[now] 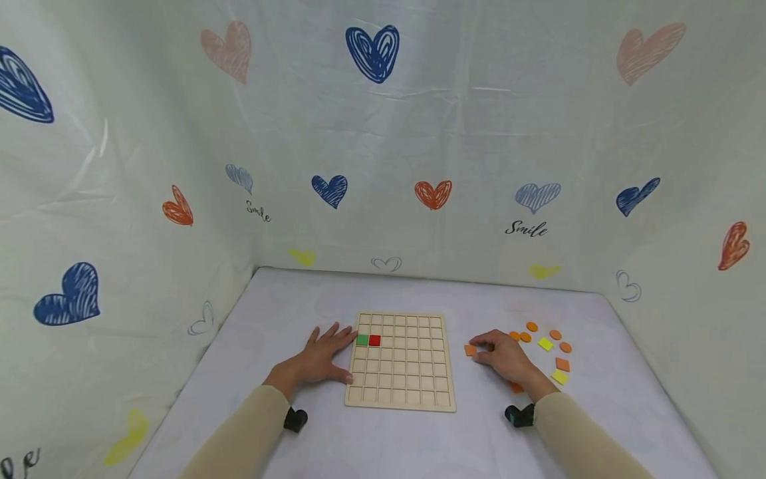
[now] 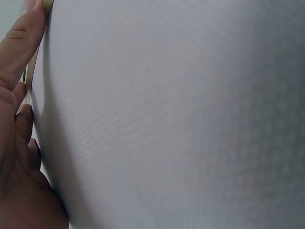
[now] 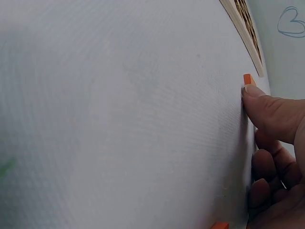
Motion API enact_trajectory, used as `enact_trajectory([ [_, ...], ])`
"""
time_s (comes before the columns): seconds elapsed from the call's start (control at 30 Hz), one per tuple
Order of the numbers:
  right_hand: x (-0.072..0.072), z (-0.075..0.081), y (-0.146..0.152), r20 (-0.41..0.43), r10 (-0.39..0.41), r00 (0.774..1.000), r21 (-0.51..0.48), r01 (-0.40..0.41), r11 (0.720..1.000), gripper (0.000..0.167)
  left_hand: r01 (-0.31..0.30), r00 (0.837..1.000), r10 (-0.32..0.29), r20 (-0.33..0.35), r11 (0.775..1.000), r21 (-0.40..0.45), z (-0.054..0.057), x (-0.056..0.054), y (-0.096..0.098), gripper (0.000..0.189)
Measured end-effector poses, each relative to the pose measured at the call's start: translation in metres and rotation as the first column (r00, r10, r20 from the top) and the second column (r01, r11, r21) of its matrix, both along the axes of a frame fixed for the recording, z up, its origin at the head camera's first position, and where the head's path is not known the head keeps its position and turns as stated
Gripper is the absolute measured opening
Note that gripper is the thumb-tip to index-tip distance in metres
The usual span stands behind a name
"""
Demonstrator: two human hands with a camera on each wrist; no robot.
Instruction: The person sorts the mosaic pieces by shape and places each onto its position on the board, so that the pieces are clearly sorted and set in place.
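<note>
A wooden grid board (image 1: 399, 372) lies on the table, with a green square tile (image 1: 362, 340) and a red square tile (image 1: 374, 340) side by side in cells near its left edge. My left hand (image 1: 317, 359) rests at the board's left edge, fingers spread and straight, thumb (image 2: 21, 43) touching the rim. To the right of the board, my right hand (image 1: 504, 358) pinches an orange square tile (image 1: 470, 350) between thumb and fingers, close over the table. In the right wrist view the tile's orange edge (image 3: 248, 79) shows beyond the thumb tip.
Right of my right hand lie several orange round discs (image 1: 555, 334), yellow square tiles (image 1: 545, 344) and another orange square tile (image 1: 562, 364). More orange pieces are partly covered by that hand. A white curtain (image 1: 455, 133) printed with hearts hangs behind the table (image 1: 287, 299).
</note>
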State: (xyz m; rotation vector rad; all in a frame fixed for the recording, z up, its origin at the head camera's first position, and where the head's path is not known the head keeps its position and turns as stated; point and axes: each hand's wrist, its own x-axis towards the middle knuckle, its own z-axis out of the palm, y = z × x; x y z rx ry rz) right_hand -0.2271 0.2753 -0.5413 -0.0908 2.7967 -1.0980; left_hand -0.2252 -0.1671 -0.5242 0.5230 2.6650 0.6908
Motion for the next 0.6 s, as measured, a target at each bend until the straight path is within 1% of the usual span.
enact_trajectory([
  [0.13,0.0007,0.0004,-0.0013,-0.006,-0.015,1.000,0.010,0.015,1.000,0.025,0.000,1.000,0.000,0.004,1.000,-0.012,-0.0018,-0.0011,-0.0002,0.108],
  [0.23,0.0021,0.0011,-0.0010,-0.005,-0.031,1.000,0.000,0.031,1.000,0.026,0.001,1.000,-0.001,0.002,1.000,-0.011,-0.0030,-0.0021,-0.0003,0.108],
  [0.3,0.0029,0.0024,-0.0005,-0.002,-0.042,0.999,-0.025,0.042,0.999,0.029,0.002,1.000,-0.002,0.003,1.000,-0.015,-0.0037,-0.0026,-0.0002,0.107],
  [0.4,0.0029,0.0042,0.0005,-0.017,-0.058,0.998,-0.068,0.057,0.996,0.030,-0.001,1.000,0.001,0.001,1.000,-0.009,-0.0033,-0.0025,0.0002,0.107],
  [0.5,0.0022,0.0052,0.0003,-0.038,-0.090,0.995,-0.114,0.085,0.990,0.028,-0.004,1.000,0.004,0.003,1.000,-0.014,-0.0028,-0.0019,0.0006,0.107],
  [0.6,0.0019,0.0061,-0.0007,-0.057,-0.117,0.991,-0.137,0.108,0.985,0.028,-0.006,1.000,0.006,0.004,1.000,-0.016,-0.0031,-0.0016,0.0004,0.107],
])
